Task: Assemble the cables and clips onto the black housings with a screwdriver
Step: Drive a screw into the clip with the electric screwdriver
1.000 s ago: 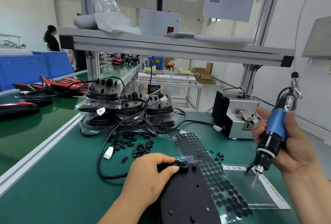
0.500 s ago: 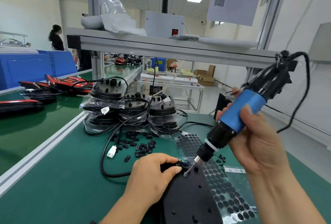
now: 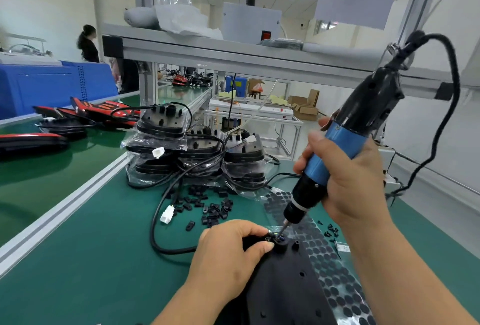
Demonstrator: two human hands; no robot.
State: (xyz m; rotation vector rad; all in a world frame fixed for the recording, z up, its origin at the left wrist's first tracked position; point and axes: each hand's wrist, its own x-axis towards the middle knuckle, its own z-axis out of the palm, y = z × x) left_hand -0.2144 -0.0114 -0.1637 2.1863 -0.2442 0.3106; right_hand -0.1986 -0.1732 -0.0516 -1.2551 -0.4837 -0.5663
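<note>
- The right grip [image 3: 348, 182] is closed round the blue barrel of the screwdriver [image 3: 345, 143]. The tool's long axis runs from far-right and high down to near-left, bit lowest.
- The left grip [image 3: 228, 254] pinches the far end of the black housing [image 3: 285, 285], which lies flat on the counter [image 3: 91, 259] with its length running near to far.
- Half a second ago the tool leaned lower. Now it stands steeper, with the bit set in the housing's round boss.
- The cable [image 3: 161, 241] loops left and its end goes under the left grip.
- The screw is too small to make out, and the housing's near end is cut off.
</note>
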